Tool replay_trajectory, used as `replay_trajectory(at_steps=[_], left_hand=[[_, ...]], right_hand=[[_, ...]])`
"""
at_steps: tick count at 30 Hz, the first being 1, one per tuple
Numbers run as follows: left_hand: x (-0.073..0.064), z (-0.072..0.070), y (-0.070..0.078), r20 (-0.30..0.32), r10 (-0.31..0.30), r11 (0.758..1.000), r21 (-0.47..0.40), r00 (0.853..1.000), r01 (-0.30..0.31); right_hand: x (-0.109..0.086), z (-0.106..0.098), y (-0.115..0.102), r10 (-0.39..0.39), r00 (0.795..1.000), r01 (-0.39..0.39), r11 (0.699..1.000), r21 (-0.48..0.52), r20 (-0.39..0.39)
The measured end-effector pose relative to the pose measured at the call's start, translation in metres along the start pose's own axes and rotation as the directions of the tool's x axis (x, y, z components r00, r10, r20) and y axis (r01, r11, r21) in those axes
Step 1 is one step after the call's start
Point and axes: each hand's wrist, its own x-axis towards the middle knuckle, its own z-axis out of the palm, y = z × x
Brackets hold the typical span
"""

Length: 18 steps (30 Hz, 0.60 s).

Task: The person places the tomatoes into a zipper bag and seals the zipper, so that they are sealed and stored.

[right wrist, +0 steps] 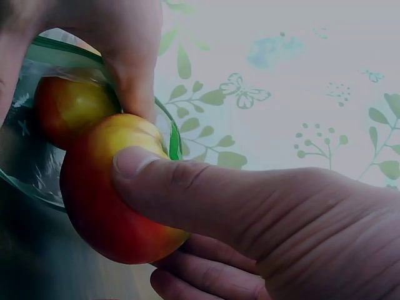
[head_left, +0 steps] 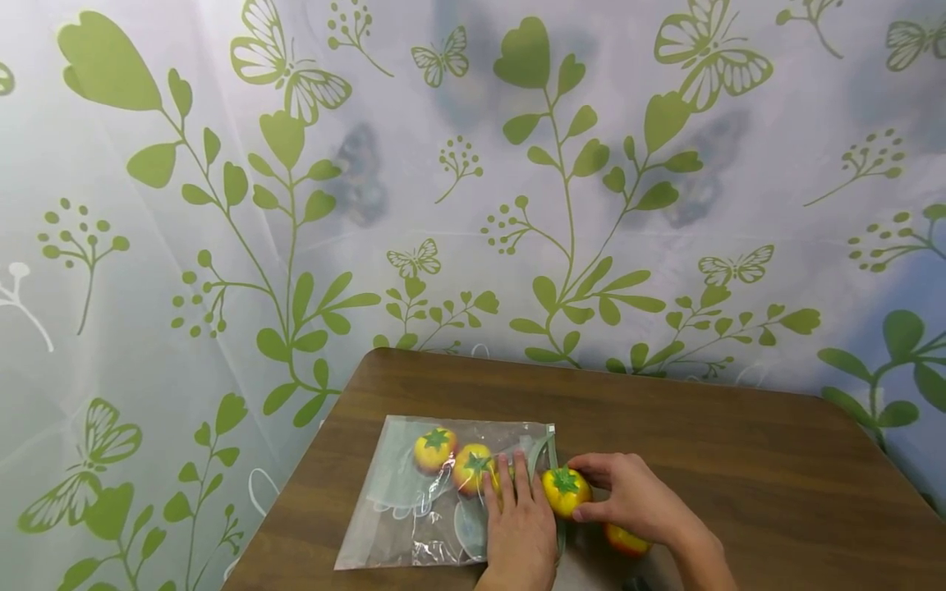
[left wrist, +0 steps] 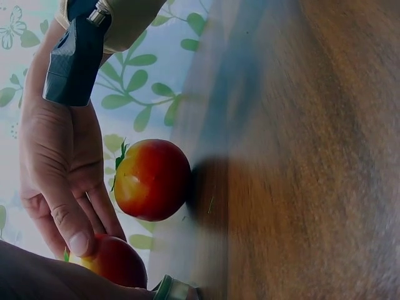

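A clear zip bag (head_left: 429, 542) lies on the table with several yellow-red tomatoes in it, such as one tomato (head_left: 435, 450) near its far side; another (right wrist: 69, 109) shows just inside the open mouth. My left hand (head_left: 521, 525) rests on the bag beside the mouth, its fingers stretched out over the plastic and partly hiding a tomato. At the mouth, my right hand (head_left: 639, 497) grips a tomato (right wrist: 119, 194) with a green leafy top, thumb on one side and fingers on the other. Another tomato (left wrist: 153, 181) sits on the table near the right hand.
The brown wooden table (head_left: 776, 484) stretches away to the right and behind the bag. A curtain (head_left: 458, 205) printed with leaves and butterflies hangs behind the table. A small dark object (head_left: 636, 584) shows at the bottom edge of the head view.
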Motion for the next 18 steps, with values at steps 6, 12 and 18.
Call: replay_trajectory(at_steps=[6, 12, 18], left_hand=[[-0.001, 0.001, -0.001, -0.051, 0.002, 1.000, 0.013, 0.999, -0.001], [-0.001, 0.002, -0.002, -0.072, 0.013, 0.999, 0.030, 0.997, -0.011], [0.000, 0.001, -0.003, -0.073, 0.036, 0.998, 0.060, 0.997, -0.031]], right_hand=[[0.003, 0.003, -0.001, 0.000, 1.000, 0.000, 1.000, -0.013, -0.002], [0.008, 0.006, -0.002, 0.033, 0.999, -0.033, 0.999, -0.006, 0.002], [0.011, 0.010, -0.005, 0.049, 0.999, -0.049, 0.999, -0.018, -0.005]])
